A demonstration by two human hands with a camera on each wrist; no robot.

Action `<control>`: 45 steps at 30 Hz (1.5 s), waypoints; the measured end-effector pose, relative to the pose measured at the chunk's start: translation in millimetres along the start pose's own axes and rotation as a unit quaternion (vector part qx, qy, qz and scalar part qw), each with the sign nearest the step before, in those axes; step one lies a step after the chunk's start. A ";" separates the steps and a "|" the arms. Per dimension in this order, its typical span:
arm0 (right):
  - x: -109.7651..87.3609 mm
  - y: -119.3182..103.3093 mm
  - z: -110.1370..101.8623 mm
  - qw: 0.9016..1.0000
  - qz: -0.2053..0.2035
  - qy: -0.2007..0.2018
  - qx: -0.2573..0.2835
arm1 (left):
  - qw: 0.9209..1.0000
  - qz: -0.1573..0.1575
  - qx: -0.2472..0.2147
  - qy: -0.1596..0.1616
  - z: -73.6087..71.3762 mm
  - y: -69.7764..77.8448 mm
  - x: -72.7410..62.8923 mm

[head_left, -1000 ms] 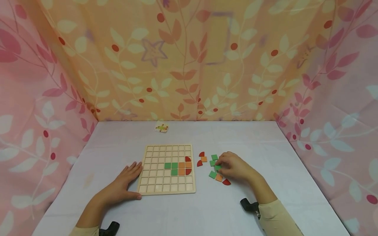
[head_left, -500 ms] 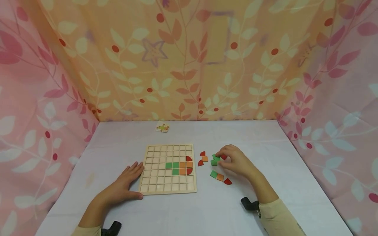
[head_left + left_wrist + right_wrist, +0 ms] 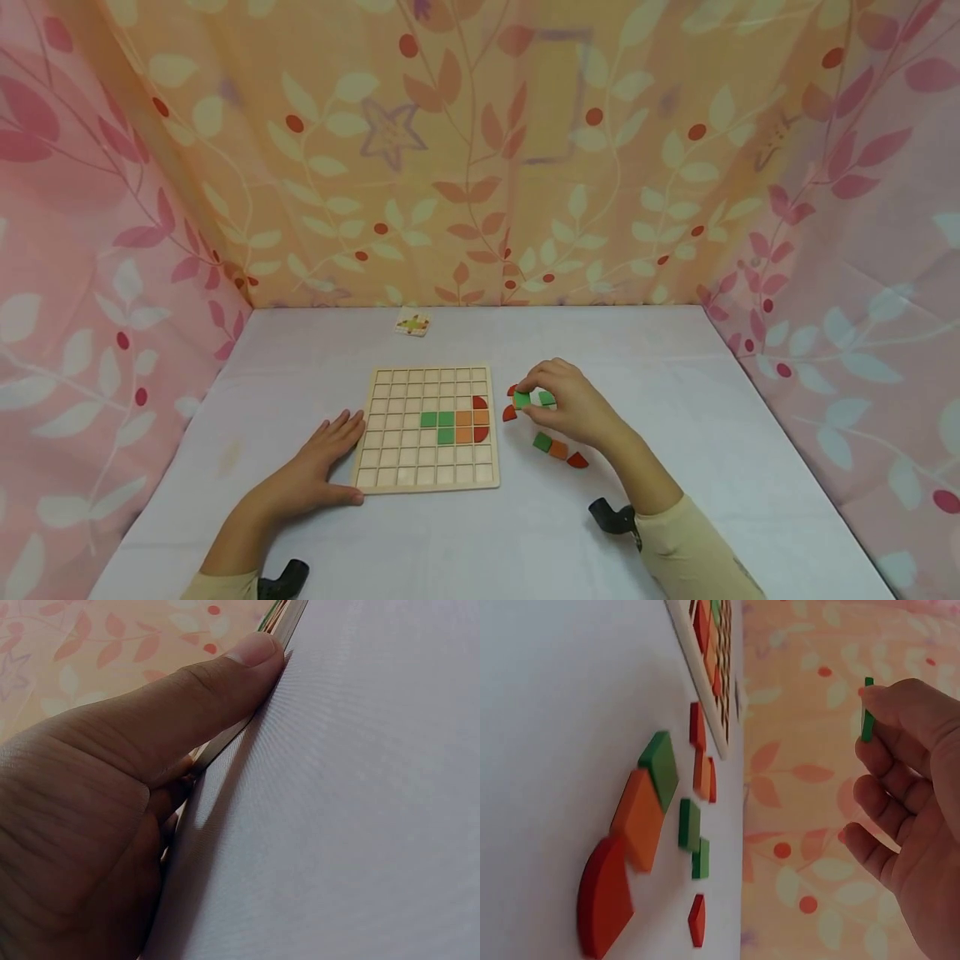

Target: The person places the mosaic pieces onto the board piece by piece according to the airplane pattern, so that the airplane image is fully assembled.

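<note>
A square wooden grid board [image 3: 390,458] lies on the table, with green squares [image 3: 446,420], orange squares [image 3: 463,435] and red quarter-circles [image 3: 481,434] set in its right part. My left hand [image 3: 303,475] rests along the board's left edge, fingers extended; in the left wrist view its thumb [image 3: 225,671] touches the edge. Right of the board, my right hand [image 3: 573,404] pinches a green square tile [image 3: 868,712] between thumb and forefinger. The right wrist view shows this tile raised above the table, its other fingers loosely bent.
Loose pieces lie right of the board: a green square [image 3: 542,442], an orange square [image 3: 558,450], a red quarter-circle [image 3: 577,460] in a row, and several more under the right hand. A small patterned card [image 3: 412,322] lies behind the board. Patterned cloth walls surround the table.
My right hand has picked up a green tile from the loose pieces and moved left with it towards the board. My left hand and the board stay in place.
</note>
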State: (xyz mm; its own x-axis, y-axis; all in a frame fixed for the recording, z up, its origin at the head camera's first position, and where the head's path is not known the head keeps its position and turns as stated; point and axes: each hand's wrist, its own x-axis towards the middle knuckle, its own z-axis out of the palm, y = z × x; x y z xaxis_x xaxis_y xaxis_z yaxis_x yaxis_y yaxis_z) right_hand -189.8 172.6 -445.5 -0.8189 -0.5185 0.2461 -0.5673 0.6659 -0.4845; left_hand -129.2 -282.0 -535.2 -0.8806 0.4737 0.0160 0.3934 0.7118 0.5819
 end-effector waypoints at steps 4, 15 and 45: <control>8.3 -12.9 2.1 1.000 -0.005 0.008 -0.011 | 1.000 0.000 -0.001 0.000 0.1 0.7 0.2; 29.8 -41.9 19.7 0.997 -0.056 0.039 -0.021 | 1.000 0.012 -0.004 0.010 -3.4 5.5 -2.3; 63.4 -79.0 94.9 0.995 -0.076 -0.059 -0.031 | 1.000 0.021 0.001 0.013 -2.5 2.1 -1.6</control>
State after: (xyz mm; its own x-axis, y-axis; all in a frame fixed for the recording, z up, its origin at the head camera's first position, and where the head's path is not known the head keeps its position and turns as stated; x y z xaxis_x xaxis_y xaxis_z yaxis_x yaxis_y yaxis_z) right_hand -188.7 36.1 -471.3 -0.7087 -0.6731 0.2112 -0.6917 0.6041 -0.3957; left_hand -127.7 -282.5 -531.9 -0.8700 0.4893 0.0609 0.4301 0.6928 0.5788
